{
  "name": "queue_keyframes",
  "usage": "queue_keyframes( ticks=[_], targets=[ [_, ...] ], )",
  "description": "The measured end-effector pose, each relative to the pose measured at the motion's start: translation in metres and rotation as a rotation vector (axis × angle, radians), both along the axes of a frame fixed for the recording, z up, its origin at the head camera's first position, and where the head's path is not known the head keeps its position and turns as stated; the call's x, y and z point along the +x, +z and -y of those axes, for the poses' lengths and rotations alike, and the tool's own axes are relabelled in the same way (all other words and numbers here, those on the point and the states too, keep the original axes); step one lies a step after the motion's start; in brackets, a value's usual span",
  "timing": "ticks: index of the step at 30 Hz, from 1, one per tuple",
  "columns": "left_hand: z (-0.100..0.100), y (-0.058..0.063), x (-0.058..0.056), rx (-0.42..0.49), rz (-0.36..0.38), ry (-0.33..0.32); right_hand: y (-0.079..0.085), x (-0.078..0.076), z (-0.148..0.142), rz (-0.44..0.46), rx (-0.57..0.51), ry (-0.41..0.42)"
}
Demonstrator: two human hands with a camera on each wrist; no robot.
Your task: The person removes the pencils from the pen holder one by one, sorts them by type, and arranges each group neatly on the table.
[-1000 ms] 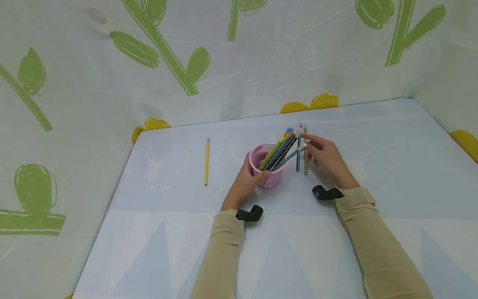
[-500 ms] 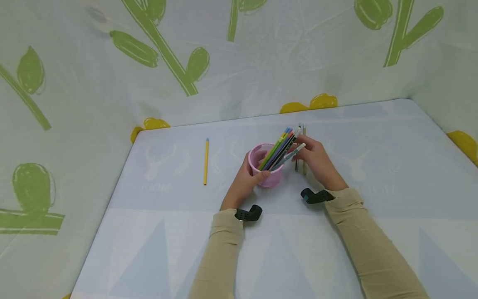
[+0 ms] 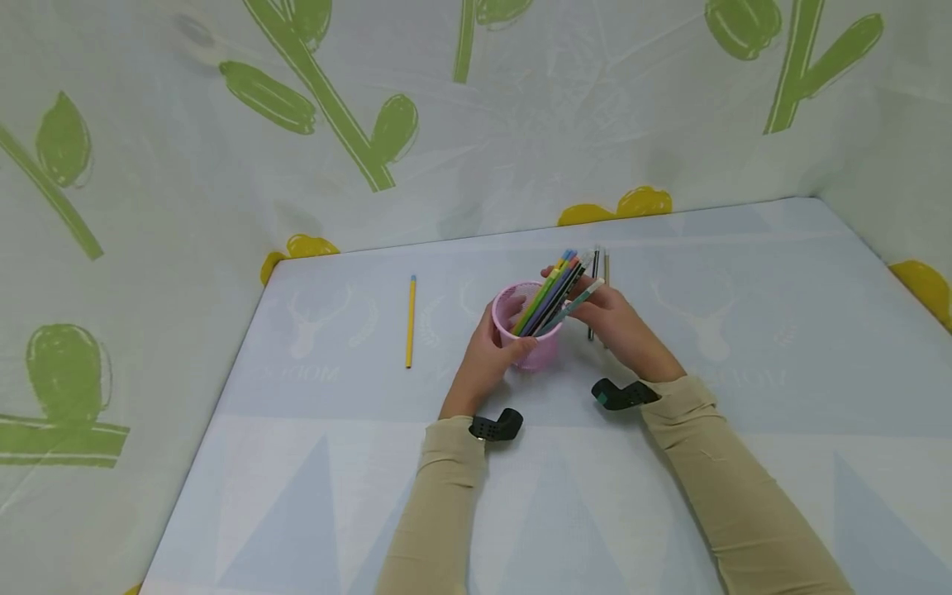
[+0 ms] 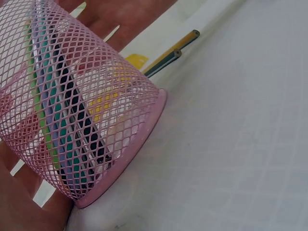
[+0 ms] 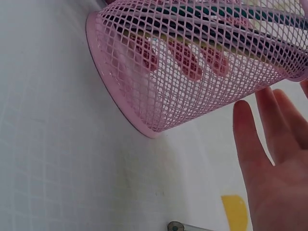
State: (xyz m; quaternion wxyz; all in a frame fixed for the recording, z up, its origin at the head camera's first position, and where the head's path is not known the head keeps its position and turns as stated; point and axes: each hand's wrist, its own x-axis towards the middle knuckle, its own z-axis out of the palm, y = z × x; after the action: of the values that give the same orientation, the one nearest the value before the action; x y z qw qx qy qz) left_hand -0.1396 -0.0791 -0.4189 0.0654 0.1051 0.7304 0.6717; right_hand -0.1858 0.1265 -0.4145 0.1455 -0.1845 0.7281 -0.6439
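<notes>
A pink mesh pencil cup (image 3: 541, 357) holds several pencils (image 3: 546, 304), which lean to the right over its rim. My left hand (image 3: 482, 368) grips the cup from the left, thumb at the front; some of its fingers show through the mesh in the right wrist view. At the cup's right side is my right hand (image 3: 621, 326), with its fingers reaching behind the leaning pencils. Those fingers (image 5: 248, 137) look extended in the right wrist view, close to the mesh; whether they touch it I cannot tell. No pencil shows in the right hand.
Behind the right hand, a dark pencil (image 3: 596, 263) and a gold-toned pencil (image 3: 606, 269) lie on the table, partly hidden. A yellow pencil (image 3: 411, 322) with a blue end lies to the left. Patterned cloth (image 3: 521, 149) rises beyond the table's back edge.
My right hand has moved left from beside the loose pencils to the cup, its fingers passing behind the leaning pencils. The left hand keeps its grip; the cup has shifted slightly left.
</notes>
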Motion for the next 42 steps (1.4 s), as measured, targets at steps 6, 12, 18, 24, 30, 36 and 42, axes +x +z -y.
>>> queue_keyframes(
  ticks=[6,12,18,24,30,36,42],
  targets=[
    [0.001,-0.001,-0.001,-0.009,0.011,0.03,-0.003,-0.001,0.001,0.072,0.004,0.094],
    [0.002,-0.001,-0.002,-0.023,0.02,0.029,-0.006,-0.003,0.003,0.093,0.049,0.115],
    [0.003,-0.003,-0.003,-0.045,0.026,0.04,-0.007,-0.002,0.006,0.052,-0.019,0.203],
    [0.002,-0.004,-0.004,-0.04,0.014,0.017,-0.009,0.0,0.011,0.021,0.004,0.181],
    [0.002,-0.008,-0.007,-0.036,0.017,0.008,-0.017,-0.002,0.016,0.015,0.005,0.171],
    [0.001,-0.024,-0.014,-0.032,0.02,0.02,-0.014,0.002,0.016,0.014,0.035,0.166],
    [-0.002,-0.026,-0.012,0.001,-0.006,0.084,0.004,0.012,0.018,0.019,0.03,0.169]
  ],
)
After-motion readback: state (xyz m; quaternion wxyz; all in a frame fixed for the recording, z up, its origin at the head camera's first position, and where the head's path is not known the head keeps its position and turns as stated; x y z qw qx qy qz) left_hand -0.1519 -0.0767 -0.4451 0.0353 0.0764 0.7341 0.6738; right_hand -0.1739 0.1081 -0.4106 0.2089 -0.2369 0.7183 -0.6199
